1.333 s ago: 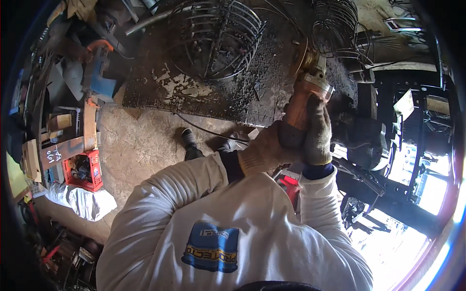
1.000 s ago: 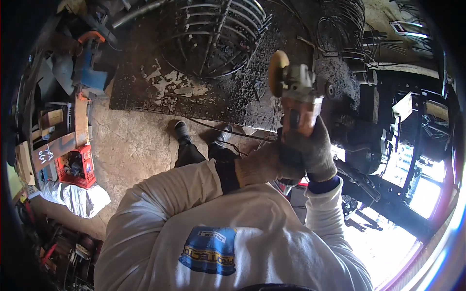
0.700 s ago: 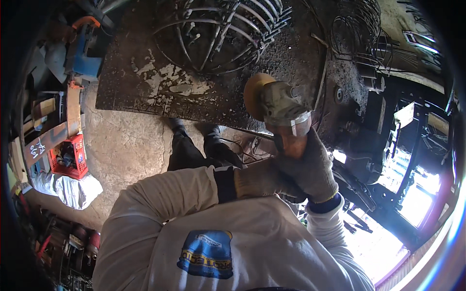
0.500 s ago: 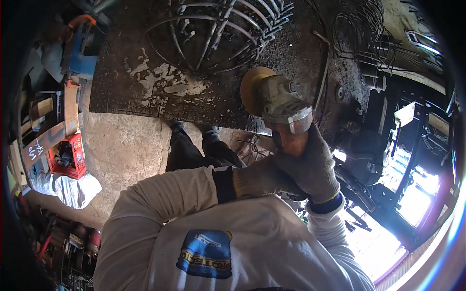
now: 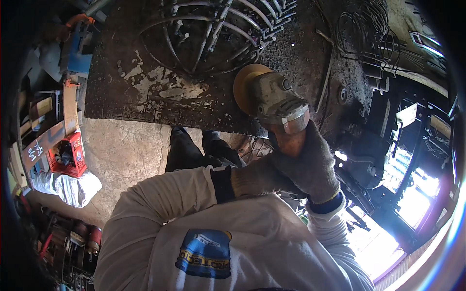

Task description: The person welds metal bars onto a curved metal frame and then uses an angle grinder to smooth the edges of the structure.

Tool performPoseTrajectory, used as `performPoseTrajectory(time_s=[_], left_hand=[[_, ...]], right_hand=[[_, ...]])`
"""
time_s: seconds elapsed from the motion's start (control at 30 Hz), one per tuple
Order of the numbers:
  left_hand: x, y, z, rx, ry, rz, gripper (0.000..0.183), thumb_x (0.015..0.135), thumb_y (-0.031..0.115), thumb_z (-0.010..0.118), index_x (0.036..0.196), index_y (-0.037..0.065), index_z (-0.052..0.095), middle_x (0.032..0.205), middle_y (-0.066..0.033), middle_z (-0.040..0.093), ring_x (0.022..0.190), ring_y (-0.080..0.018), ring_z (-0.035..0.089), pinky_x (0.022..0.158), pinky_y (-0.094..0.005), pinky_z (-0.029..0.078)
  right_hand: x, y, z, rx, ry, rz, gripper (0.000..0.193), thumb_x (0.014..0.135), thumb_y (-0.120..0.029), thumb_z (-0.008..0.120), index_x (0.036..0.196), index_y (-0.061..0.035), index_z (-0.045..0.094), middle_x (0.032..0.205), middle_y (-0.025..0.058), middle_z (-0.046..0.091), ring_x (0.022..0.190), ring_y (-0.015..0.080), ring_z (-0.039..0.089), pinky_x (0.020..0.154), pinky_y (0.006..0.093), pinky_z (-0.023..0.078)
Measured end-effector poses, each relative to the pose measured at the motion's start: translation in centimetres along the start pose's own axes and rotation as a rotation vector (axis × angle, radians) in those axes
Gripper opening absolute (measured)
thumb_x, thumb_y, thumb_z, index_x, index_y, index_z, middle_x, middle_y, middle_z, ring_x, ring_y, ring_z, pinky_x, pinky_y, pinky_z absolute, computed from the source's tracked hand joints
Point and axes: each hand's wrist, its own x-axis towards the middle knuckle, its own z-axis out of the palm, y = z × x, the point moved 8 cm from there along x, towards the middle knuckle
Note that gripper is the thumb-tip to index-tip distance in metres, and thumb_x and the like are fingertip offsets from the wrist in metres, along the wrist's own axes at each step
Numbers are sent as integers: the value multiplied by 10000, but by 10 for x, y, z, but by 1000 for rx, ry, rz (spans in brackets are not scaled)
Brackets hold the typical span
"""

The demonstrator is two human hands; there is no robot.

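Note:
An angle grinder [image 5: 279, 99] with an orange body and a tan disc [image 5: 248, 87] is held in front of me, over the near edge of the dark metal table [image 5: 109, 94]. My right hand [image 5: 314, 167], in a grey knit glove, is closed around the grinder's body. My left hand [image 5: 259, 177], gloved alike, reaches across from the left and is closed at the rear of the grinder; its fingers are mostly hidden behind the right hand. Beyond the disc lies a curved frame of welded metal rods [image 5: 213, 36], apart from my hands.
Coiled wire [image 5: 361, 29] and a metal ring [image 5: 343, 95] lie on the table's right side. A red plastic crate [image 5: 68, 155] and a white sack [image 5: 73, 186] stand at the left. A blue tool [image 5: 77, 58] is at the far left. Dark metal framework [image 5: 412, 111] fills the right.
The grinder has shifted slightly left along with both hands' grip, its disc a little nearer the table's edge in view. The whole scene has tilted slightly; both hands keep hold.

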Motion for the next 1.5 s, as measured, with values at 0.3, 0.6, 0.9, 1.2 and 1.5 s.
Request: performPoseTrajectory(time_s=[0.3, 0.6, 0.9, 1.2, 1.5], left_hand=[[-17, 2, 60, 175, -175, 8, 542, 1106, 244, 422, 1535, -6, 206, 1503, -180, 417, 1395, -285, 460, 1218, -438, 374], [-23, 4, 82, 673, 110, 28, 578, 1090, 266, 488, 1535, 9, 225, 1507, -147, 435, 1403, -213, 446, 1229, -382, 351], [-17, 4, 61, 246, -39, -12, 578, 1049, 164, 562, 1517, -10, 269, 1476, -175, 469, 1365, -235, 495, 1187, -401, 412], [-16, 5, 52, 271, -13, 12, 579, 1028, 115, 590, 1505, -22, 293, 1458, -186, 489, 1333, -249, 530, 1154, -403, 451], [-11, 8, 32, 284, 22, 27, 582, 1006, 66, 618, 1494, -34, 316, 1440, -196, 508, 1301, -263, 566, 1122, -405, 490]], right_hand=[[2, 9, 0, -108, 12, 24, 799, 696, -159, 865, 1400, -25, 511, 1244, 157, 691, 1127, 263, 686, 954, 402, 540], [2, 6, -2, -28, 1, 47, 782, 697, -169, 867, 1384, -23, 524, 1232, 163, 698, 1110, 272, 694, 934, 407, 549], [5, 5, -3, -98, -16, 16, 782, 706, -158, 866, 1396, -26, 521, 1271, 153, 681, 1142, 253, 678, 958, 394, 538], [5, 5, -1, -49, -25, -9, 796, 703, -163, 870, 1398, -17, 510, 1239, 157, 692, 1115, 257, 688, 940, 395, 547], [7, 6, 0, -33, -59, -53, 833, 714, -158, 860, 1438, -12, 475, 1265, 173, 682, 1150, 280, 681, 970, 403, 539]])
